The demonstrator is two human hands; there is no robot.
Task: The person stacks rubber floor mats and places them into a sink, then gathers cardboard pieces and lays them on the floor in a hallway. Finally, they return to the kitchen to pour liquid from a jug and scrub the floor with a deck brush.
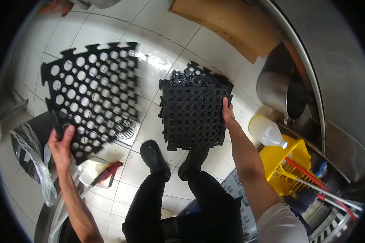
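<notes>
My left hand grips the lower left edge of a black perforated floor mat and holds it up, tilted, over the tiles. White floor shows through its round holes, and its right side is smeared by motion. On the right, my right hand is closed on the side edge of a stack of similar black mats. These have smaller-looking holes and interlocking tabs along their edges. The stack's upper part looks wet. Whether the right fingers hold one mat or several is hidden.
White floor tiles have a wet patch near the top and a round drain. A white tub with a brush stands lower left. At right are a plastic jug, a yellow mop wringer and a steel pot. Cardboard lies above.
</notes>
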